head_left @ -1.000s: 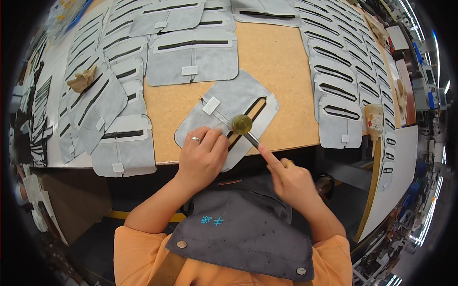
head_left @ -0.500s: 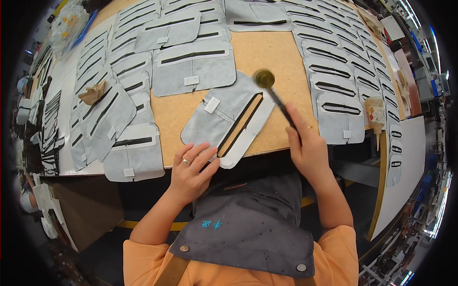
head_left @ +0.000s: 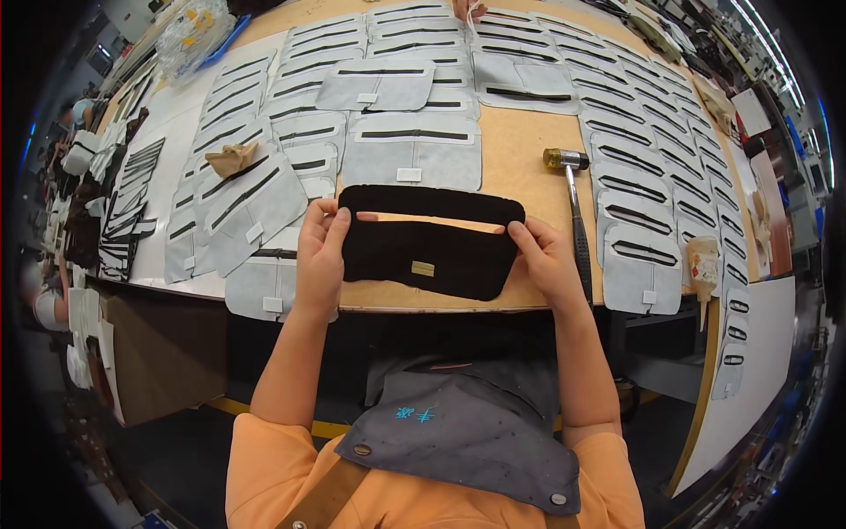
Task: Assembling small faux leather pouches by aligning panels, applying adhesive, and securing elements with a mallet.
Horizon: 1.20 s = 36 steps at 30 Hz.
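Between both hands I hold up a black panel [head_left: 414, 251] with rounded corners, a long slot near its upper edge and a small pale metallic plate low in its middle. My left hand [head_left: 324, 238] pinches its left side at the slot's end, thumb on the front. At the slot's other end my right hand [head_left: 542, 251] grips the right side in the same way. Some fingertips show through the slot. To the right of the panel lies a hammer [head_left: 577, 220] with a yellowish head and a dark grip, touched by neither hand.
Overlapping grey panels [head_left: 414, 150] with black-edged slots cover much of the tan tabletop [head_left: 529, 145]. A crumpled brown piece [head_left: 232, 160] rests on the left ones. A glue bottle [head_left: 702, 269] stands at the right edge. Another person's hand [head_left: 470, 11] shows at the far edge.
The hammer has left my right hand and lies on the table. The panel has been lifted and turned, its black face now showing. Both hands hold it. The view has shifted.
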{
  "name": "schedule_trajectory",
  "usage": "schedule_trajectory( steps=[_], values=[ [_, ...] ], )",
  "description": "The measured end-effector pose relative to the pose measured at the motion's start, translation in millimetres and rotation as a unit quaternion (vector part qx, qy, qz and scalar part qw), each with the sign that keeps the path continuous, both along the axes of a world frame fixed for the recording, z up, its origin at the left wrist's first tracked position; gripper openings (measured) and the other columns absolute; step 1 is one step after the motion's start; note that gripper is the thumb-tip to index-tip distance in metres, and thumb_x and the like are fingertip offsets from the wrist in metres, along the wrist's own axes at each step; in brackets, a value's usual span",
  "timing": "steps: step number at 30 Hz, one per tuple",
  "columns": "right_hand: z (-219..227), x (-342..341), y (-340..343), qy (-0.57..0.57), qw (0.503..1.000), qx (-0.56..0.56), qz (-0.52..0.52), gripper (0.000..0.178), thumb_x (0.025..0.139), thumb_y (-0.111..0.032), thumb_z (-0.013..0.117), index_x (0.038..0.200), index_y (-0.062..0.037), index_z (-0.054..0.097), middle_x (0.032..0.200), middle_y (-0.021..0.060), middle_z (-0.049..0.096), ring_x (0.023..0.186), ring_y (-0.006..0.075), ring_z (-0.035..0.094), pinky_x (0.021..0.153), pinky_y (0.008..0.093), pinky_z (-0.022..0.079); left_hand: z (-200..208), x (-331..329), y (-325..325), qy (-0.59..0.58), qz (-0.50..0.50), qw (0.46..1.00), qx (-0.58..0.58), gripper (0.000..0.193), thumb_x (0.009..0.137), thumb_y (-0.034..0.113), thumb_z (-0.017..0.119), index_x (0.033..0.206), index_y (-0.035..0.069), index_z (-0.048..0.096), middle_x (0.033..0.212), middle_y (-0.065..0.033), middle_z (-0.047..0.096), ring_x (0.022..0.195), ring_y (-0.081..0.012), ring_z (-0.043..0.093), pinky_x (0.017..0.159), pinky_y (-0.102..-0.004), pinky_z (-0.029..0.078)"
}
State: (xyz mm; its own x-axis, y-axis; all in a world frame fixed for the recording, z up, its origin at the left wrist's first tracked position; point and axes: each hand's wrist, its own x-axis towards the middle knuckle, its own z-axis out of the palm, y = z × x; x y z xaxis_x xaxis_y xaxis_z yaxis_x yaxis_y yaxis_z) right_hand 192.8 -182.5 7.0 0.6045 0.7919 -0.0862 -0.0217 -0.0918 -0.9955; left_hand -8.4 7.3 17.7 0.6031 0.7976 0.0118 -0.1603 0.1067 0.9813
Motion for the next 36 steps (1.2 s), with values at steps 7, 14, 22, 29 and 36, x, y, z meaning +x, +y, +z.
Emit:
schedule_trajectory(
  steps=[7,14,22,29,36],
  values=[
    [-3,5,8,0.015,1.000,-0.002,-0.020,0.025,0.097,-0.022,0.055,0.091,-0.0009,0.066,0.069,-0.0063,0.049,0.063,0.0019,0.041,0.055,0.0198,0.034,-16,11,15,-0.023,-0.036,0.995,-0.086,0.006,0.099,0.013,0.046,0.098,0.007,0.047,0.093,-0.0106,0.067,0.082,-0.0114,0.063,0.075,-0.0238,0.052],
    [-12,9,8,-0.006,1.000,-0.014,-0.022,0.028,0.099,-0.021,0.053,0.077,-0.0032,0.054,0.067,-0.0072,0.042,0.063,0.0027,0.038,0.054,0.0215,0.032,-23,17,24,-0.032,-0.059,0.992,-0.106,0.005,0.098,0.012,0.047,0.097,0.007,0.047,0.092,-0.0110,0.067,0.082,-0.0111,0.063,0.076,-0.0234,0.052],
    [-11,8,8,-0.013,0.999,-0.012,-0.027,0.029,0.099,-0.020,0.052,0.076,-0.0032,0.053,0.068,-0.0067,0.041,0.064,0.0029,0.037,0.055,0.0216,0.032,-29,15,25,-0.070,-0.075,0.989,-0.104,0.004,0.098,0.011,0.046,0.097,0.007,0.047,0.092,-0.0108,0.066,0.081,-0.0118,0.064,0.075,-0.0246,0.054],
    [-9,7,5,-0.014,1.000,-0.010,-0.017,0.028,0.099,-0.020,0.052,0.078,-0.0026,0.056,0.067,-0.0046,0.047,0.061,0.0041,0.045,0.054,0.0218,0.039,-36,15,28,-0.055,-0.071,0.994,-0.062,0.004,0.099,0.011,0.046,0.097,0.007,0.047,0.095,-0.0125,0.067,0.082,-0.0122,0.064,0.074,-0.0242,0.054],
    [-7,4,-1,0.021,1.000,-0.013,-0.012,0.019,0.096,-0.015,0.057,0.083,-0.0008,0.060,0.069,-0.0030,0.051,0.065,0.0054,0.049,0.059,0.0225,0.042,-21,14,19,-0.024,-0.058,0.996,-0.071,0.004,0.099,0.010,0.049,0.098,0.006,0.047,0.090,-0.0055,0.065,0.077,-0.0042,0.057,0.070,-0.0182,0.047]
  ],
)
